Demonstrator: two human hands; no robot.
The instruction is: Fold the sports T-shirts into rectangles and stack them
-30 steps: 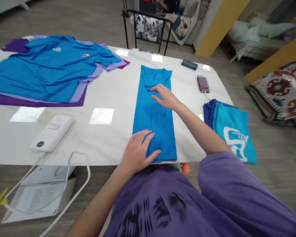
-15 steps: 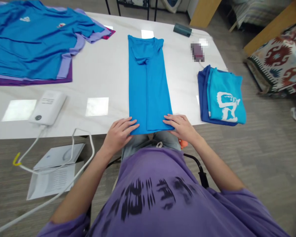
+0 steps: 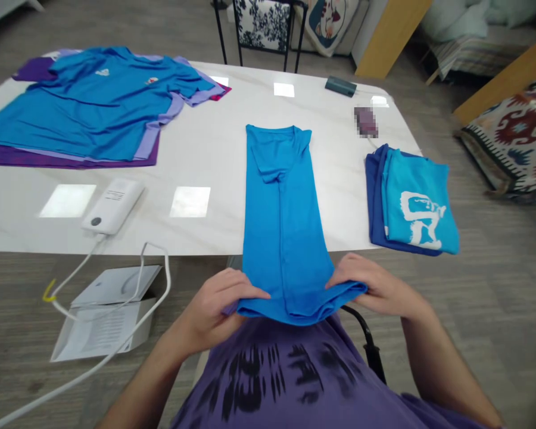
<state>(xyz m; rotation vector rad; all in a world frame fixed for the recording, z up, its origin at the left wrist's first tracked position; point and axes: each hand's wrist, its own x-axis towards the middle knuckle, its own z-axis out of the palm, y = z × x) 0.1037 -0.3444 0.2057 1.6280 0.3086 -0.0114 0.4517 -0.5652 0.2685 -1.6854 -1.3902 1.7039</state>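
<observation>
A blue shirt (image 3: 268,220), folded lengthwise into a long strip, lies with its collar end on the white table (image 3: 209,155). Its near end hangs past the table's front edge, lifted and turned up in a narrow band. My left hand (image 3: 226,307) is closed on the band's left end, thumb beneath and fingers on top. At the right end, my right hand (image 3: 370,283) grips the fabric the same way. Parts of the fingers are hidden by the cloth.
Spread shirts (image 3: 98,107) are layered at the table's left. A white device (image 3: 114,205) with a cable sits near the front edge. Folded clothes (image 3: 422,202) are stacked at the right, behind them a dark cylinder (image 3: 340,86). An open white box (image 3: 109,310) is below the table.
Both hands have gone from lying on the shirt's near end to gripping it. The shirt has been drawn toward me over the table edge, its end turned up.
</observation>
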